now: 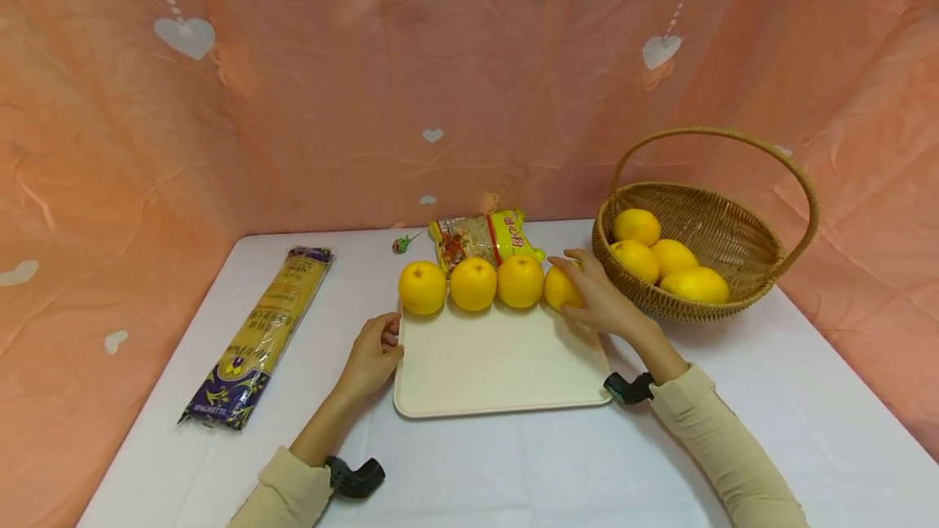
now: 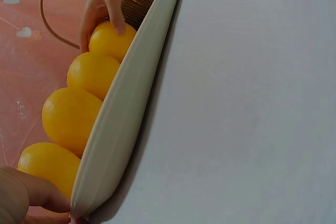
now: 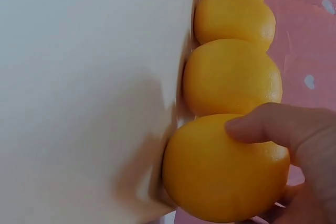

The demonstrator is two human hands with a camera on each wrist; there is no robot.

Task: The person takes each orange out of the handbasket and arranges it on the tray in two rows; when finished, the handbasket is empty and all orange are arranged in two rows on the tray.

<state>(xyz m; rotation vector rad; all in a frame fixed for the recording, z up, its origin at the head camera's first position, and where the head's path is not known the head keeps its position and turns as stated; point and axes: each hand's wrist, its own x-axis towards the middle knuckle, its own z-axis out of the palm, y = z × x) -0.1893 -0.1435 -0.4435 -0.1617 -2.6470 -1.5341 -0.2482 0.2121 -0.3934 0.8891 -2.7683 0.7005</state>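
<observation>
A row of yellow-skinned oranges runs along the far edge of a cream tray (image 1: 502, 365). The rightmost orange (image 3: 226, 169) is held by my right hand (image 1: 597, 300), its thumb on the near side and its fingers around the far side. Beside it stand a second orange (image 1: 521, 281), a third (image 1: 473, 283) and, at the left end, another orange (image 1: 422, 288). My left hand (image 1: 374, 355) grips the tray's left edge near the far corner. In the left wrist view its thumb and a finger meet at the tray's rim.
A wicker basket (image 1: 741, 255) with a tall handle stands at the right, holding several yellow fruits (image 1: 637, 259). Behind the row lie a noodle packet (image 1: 477, 239) and a small lollipop (image 1: 400, 244). A spaghetti pack (image 1: 264, 332) lies at the left. A pink curtain (image 1: 469, 80) hangs behind.
</observation>
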